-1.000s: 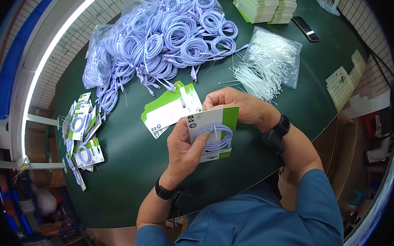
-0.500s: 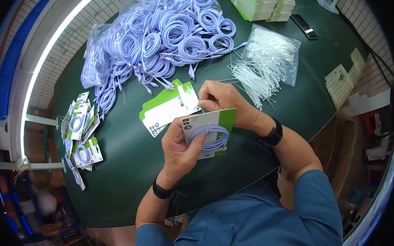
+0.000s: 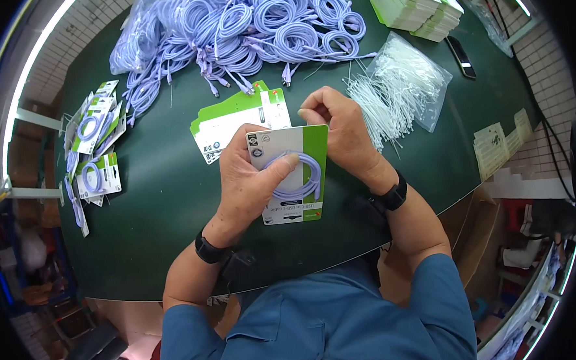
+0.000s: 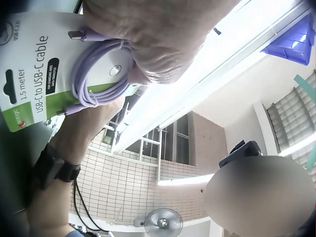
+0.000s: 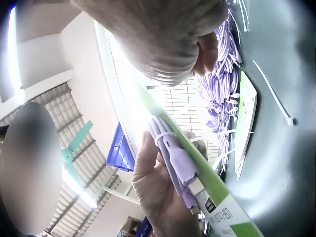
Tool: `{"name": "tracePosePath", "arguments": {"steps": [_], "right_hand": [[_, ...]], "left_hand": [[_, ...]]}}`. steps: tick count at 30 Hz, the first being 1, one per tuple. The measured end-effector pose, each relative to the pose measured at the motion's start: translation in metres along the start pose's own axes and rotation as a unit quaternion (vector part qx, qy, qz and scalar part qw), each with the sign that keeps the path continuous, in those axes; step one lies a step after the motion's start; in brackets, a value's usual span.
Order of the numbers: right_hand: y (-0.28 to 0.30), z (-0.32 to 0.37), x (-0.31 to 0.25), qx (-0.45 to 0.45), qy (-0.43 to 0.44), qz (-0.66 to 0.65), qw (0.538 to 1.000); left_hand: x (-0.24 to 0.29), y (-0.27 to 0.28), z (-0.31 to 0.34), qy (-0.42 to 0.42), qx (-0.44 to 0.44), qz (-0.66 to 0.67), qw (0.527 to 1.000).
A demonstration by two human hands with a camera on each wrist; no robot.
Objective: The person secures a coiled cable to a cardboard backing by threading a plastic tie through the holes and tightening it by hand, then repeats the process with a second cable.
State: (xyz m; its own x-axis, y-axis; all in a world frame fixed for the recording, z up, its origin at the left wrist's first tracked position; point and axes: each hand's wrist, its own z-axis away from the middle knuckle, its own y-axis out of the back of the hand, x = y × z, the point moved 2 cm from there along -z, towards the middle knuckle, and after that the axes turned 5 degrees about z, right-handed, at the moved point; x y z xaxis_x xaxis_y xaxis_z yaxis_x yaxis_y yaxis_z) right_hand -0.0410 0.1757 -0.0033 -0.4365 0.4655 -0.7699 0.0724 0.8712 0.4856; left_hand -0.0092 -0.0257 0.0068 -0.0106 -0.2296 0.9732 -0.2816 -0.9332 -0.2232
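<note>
My left hand (image 3: 242,182) grips a white and green printed card (image 3: 312,211), its thumb pressing the lilac USB cable (image 3: 315,172) coiled on the front. In the left wrist view a thin tie rounds the coil (image 4: 79,74), and the plug ends show. White zip-tie tails (image 5: 224,132) stick out behind the card in the right wrist view. My right hand (image 3: 342,128) hovers beyond the card's upper right corner, fingers curled, with nothing visible between them. More cards (image 3: 239,120) lie flat just behind the held one.
A heap of coiled lilac cables (image 3: 280,24) covers the back. Loose zip ties spill from a clear bag (image 3: 420,85) at right. Stacked cards (image 3: 416,7) and a phone (image 3: 461,57) sit at far right. Finished-looking carded cables (image 3: 94,144) pile up at left.
My right hand has drawn back from behind the card and up, away from its top edge. My left hand still holds the card, now turned flatter to the view. The head view has shifted.
</note>
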Motion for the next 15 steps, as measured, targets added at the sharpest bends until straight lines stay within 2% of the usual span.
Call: {"name": "tracePosePath", "arguments": {"steps": [3, 4, 7, 9, 13, 15], "right_hand": [[0.002, 0.000, 0.004, 0.044, -0.174, -0.213, 0.961], [0.003, -0.002, 0.001, 0.034, -0.165, -0.210, 0.963], [0.000, 0.004, -0.010, -0.113, -0.171, -0.287, 0.936], [-0.010, 0.008, -0.020, -0.134, -0.152, -0.257, 0.945], [-0.022, 0.017, -0.025, -0.154, -0.128, -0.198, 0.960], [-0.021, 0.014, -0.019, -0.139, -0.131, -0.195, 0.962]], "left_hand": [[0.001, 0.011, -0.013, -0.003, 0.066, 0.060, 0.996], [0.001, 0.015, -0.016, -0.002, 0.096, 0.087, 0.992], [0.001, 0.021, -0.023, -0.015, 0.115, 0.149, 0.982], [0.000, 0.022, -0.023, -0.017, 0.121, 0.180, 0.976], [-0.005, 0.012, -0.018, -0.002, 0.113, 0.147, 0.983], [-0.003, 0.008, -0.021, -0.055, 0.156, 0.119, 0.979]]}}
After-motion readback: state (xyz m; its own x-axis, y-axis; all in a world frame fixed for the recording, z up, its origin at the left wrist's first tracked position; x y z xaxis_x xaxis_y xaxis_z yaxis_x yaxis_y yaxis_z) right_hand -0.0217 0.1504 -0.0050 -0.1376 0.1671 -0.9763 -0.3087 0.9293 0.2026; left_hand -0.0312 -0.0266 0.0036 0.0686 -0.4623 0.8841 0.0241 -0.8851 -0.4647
